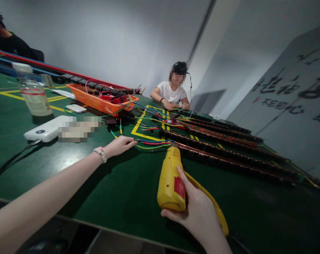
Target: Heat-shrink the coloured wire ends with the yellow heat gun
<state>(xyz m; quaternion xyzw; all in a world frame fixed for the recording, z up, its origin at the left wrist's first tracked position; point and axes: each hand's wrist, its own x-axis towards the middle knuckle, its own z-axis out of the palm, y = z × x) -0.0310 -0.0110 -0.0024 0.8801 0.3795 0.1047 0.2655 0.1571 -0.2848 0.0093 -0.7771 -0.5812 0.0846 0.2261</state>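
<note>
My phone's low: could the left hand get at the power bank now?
Probably yes: nothing seems to block the power bank from the near side. But the left hand appears to hold the wires, so it would likely need to let go first.

The right grip (199, 208) partly hides the heat gun (170, 176); pixelation obscures a tan object (79, 131).

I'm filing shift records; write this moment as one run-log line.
left hand: at end of thin blue wire beside red and yellow-green wires | right hand: gripping yellow plastic heat gun | nozzle: pointing toward wires
</note>
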